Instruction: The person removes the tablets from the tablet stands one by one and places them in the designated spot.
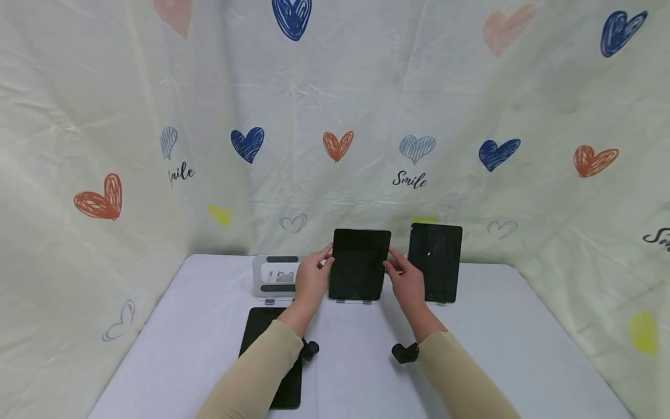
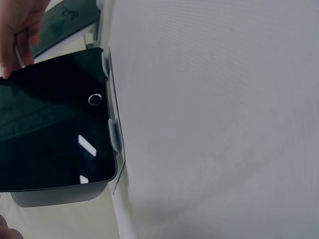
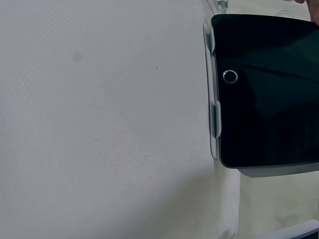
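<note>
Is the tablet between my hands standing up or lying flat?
Standing up: the tablet is propped, its home-button edge against the stand clips.

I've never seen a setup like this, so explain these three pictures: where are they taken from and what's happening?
There's no machine, just a person's bare hands. The wide picture comes from a camera worn on the head; the two close ones come from cameras on the left and right wrists. On the white table, the left hand and right hand hold opposite side edges of the middle tablet, its bottom edge at a stand's small lips. The right tablet is propped up nearby. At left are a grey stand and a flat-lying tablet, partly hidden by the left forearm.
</note>
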Demonstrator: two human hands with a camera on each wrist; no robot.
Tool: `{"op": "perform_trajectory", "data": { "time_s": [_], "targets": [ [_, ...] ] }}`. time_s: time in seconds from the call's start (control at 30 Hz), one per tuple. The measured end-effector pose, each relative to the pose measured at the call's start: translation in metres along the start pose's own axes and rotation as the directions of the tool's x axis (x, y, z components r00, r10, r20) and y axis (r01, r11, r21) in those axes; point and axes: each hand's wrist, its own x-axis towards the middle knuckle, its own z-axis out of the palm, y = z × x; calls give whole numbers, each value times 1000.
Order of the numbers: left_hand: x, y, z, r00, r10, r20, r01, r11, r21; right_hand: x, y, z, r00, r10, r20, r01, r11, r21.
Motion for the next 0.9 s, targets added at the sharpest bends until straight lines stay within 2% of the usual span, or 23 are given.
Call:
{"op": "perform_trajectory", "data": {
  "time_s": [0.27, 0.53, 0.9],
  "targets": [
    [-3, 0, 0, 1000, 18, -24, -18, 999, -31, -4, 0, 3, 999, 31, -22, -30, 999, 43],
    [-3, 4, -3, 999, 44, -21, -45, 996, -73, -7, -11, -7, 999, 48, -10, -47, 994, 98],
    [-18, 12, -15, 1000, -5, 4, 6, 997, -74, -19, -14, -16, 998, 48, 48, -52, 995, 89]
  ]
}}
